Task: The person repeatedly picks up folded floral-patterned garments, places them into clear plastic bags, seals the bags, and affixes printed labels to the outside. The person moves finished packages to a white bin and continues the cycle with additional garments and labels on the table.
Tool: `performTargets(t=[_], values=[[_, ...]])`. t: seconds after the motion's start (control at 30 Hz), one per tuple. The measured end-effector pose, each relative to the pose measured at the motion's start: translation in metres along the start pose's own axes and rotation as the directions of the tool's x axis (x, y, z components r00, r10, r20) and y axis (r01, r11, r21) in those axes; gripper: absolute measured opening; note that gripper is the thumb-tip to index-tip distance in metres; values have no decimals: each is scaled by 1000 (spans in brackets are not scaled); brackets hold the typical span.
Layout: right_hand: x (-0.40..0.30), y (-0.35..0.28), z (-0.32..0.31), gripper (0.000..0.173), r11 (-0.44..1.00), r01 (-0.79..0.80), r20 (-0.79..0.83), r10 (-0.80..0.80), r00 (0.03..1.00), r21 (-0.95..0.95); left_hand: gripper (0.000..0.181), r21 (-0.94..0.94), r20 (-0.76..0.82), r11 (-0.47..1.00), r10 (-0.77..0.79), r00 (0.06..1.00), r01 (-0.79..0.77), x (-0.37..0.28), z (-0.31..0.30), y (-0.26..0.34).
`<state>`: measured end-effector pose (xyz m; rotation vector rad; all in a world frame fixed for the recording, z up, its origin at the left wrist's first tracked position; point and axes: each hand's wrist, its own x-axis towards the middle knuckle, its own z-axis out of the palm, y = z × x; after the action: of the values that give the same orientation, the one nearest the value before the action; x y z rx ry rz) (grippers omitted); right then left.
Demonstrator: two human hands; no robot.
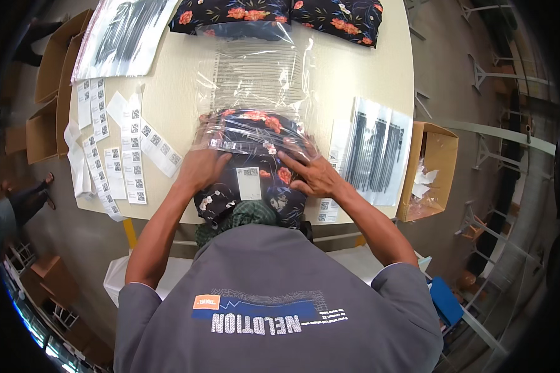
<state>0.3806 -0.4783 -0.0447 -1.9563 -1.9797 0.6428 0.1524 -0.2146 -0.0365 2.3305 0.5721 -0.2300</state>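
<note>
A folded black garment with an orange floral print lies at the table's front edge, its far part inside a clear plastic bag. The bag stretches away from me, flat and shiny. A white label with a printed code sits on the garment's near part. My left hand grips the garment's left side, its fingers under the bag's clear film. On the right side, my right hand holds the garment with fingers spread over it, some of them behind the film. Dark green checked cloth shows against my body.
Strips of code labels lie at left on the table. Stacked clear bags and folded floral garments are at the back. More bags lie at right, beside a cardboard box of scraps. Cardboard boxes stand left.
</note>
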Motion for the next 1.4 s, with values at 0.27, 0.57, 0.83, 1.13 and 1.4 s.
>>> performTargets(t=[0.27, 0.57, 0.83, 1.13, 1.4], values=[[40, -83, 0, 62, 879, -476, -164, 474, 865, 28, 71, 123, -88, 975, 194, 977, -182, -15, 5, 2], [-21, -90, 15, 65, 936, -320, -184, 343, 921, 147, 70, 24, -63, 946, 324, 944, -323, -38, 5, 10], [-38, -51, 26, 33, 809, -486, -672, 563, 480, 330, 59, -20, -7, 976, 219, 976, -219, -73, 4, 23], [1, -3, 15, 31, 725, -391, -487, 677, 552, 566, 30, -108, -572, 987, 37, 819, -120, -65, 4, -8], [12, 6, 37, 22, 705, -405, -598, 708, 374, 582, 68, -282, -276, 959, -67, 959, -14, -23, 16, -50]])
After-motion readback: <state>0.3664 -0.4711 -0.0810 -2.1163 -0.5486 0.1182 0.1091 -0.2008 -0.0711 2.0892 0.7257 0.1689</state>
